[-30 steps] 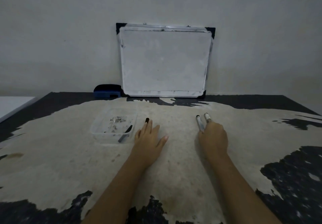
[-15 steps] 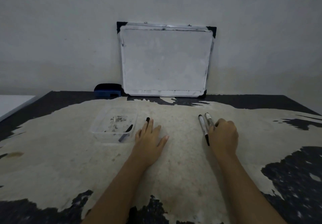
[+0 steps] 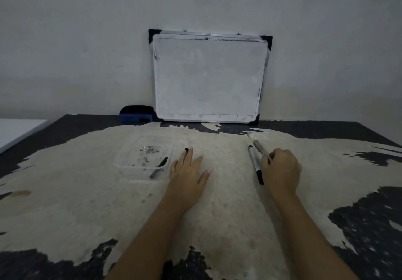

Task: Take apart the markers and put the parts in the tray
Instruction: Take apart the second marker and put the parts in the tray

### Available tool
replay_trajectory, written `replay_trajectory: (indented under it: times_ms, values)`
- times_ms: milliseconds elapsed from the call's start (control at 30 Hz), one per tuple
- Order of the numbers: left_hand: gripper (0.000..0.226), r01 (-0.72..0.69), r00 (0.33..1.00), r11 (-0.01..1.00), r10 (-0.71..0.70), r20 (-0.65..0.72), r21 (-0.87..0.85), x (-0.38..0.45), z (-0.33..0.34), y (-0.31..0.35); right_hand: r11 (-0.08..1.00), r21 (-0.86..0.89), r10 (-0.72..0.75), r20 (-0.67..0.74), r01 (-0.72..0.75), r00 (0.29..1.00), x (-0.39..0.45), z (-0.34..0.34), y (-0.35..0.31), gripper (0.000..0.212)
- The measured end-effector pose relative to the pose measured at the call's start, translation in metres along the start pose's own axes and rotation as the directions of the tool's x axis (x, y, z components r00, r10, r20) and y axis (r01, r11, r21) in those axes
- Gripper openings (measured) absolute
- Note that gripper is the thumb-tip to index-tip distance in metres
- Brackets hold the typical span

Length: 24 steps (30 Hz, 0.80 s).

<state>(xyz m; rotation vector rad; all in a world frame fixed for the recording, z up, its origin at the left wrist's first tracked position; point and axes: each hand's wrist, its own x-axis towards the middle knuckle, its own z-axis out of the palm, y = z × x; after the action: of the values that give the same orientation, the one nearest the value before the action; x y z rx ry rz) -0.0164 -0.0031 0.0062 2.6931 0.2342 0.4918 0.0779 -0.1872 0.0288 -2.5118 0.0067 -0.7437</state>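
curling shut around one marker (image 3: 260,149) right of the tabletop's middle, the right hand (image 3: 281,168) seemingly grips it pointing toward the far edge, second marker (image 3: 255,164) alongside, tray (image 3: 130,168) beyond the flat, spread left hand (image 3: 188,175).

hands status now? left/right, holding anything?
Left hand: open, flat on the table, holding nothing.
Right hand: fingers closed on a marker; a second marker lies beside it.
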Motion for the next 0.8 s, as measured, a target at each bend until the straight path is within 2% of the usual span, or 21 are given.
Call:
replay_trajectory:
  times_ms: [67, 167, 233, 300, 333, 400, 533, 667, 733, 800]
  values:
    - [0.048, -0.041, 0.991, 0.992, 0.026, -0.131, -0.116, 0.001, -0.002, 0.004, 0.972, 0.235, -0.031, 0.040, 0.020, 0.999, -0.001, -0.006, -0.010, 0.019]
    - [0.042, -0.065, 0.963, 0.890, -0.063, -0.263, -0.452, 0.001, -0.010, 0.016, 0.865, 0.501, -0.144, 0.284, -0.019, 0.948, -0.004, -0.015, -0.023, 0.012]
    - [0.038, 0.007, 0.965, 0.698, -0.191, -0.177, -0.716, 0.001, -0.017, 0.023, 0.821, 0.566, -0.261, 0.495, -0.080, 0.828, -0.007, -0.023, -0.028, 0.019]
    - [0.036, 0.024, 0.972, 0.397, -0.223, -0.071, -0.918, 0.004, -0.021, 0.024, 0.765, 0.618, -0.354, 0.638, -0.180, 0.684, -0.011, -0.028, -0.031, 0.029]
    - [0.035, 0.008, 0.977, 0.282, -0.206, -0.052, -0.959, 0.006, -0.021, 0.023, 0.742, 0.630, -0.382, 0.677, -0.227, 0.629, -0.012, -0.029, -0.031, 0.033]
    - [0.037, -0.048, 0.987, 0.160, -0.143, -0.071, -0.986, 0.007, -0.022, 0.019, 0.718, 0.627, -0.406, 0.730, -0.303, 0.550, -0.013, -0.028, -0.033, 0.041]
    - [0.039, -0.116, 0.990, 0.012, -0.084, -0.116, -0.993, 0.007, -0.024, 0.021, 0.679, 0.579, -0.399, 0.808, -0.452, 0.434, -0.014, -0.029, -0.035, 0.048]
    - [0.033, -0.149, 0.984, -0.065, -0.109, -0.141, -0.987, 0.006, -0.027, 0.023, 0.642, 0.489, -0.392, 0.871, -0.591, 0.295, -0.016, -0.030, -0.038, 0.047]
    - [0.026, -0.162, 0.976, -0.050, -0.156, -0.153, -0.985, 0.006, -0.027, 0.023, 0.648, 0.484, -0.391, 0.874, -0.588, 0.288, -0.017, -0.030, -0.039, 0.046]
    - [0.026, -0.162, 0.968, -0.042, -0.200, -0.150, -0.986, 0.006, -0.025, 0.022, 0.675, 0.507, -0.380, 0.861, -0.535, 0.338, -0.018, -0.029, -0.040, 0.046]
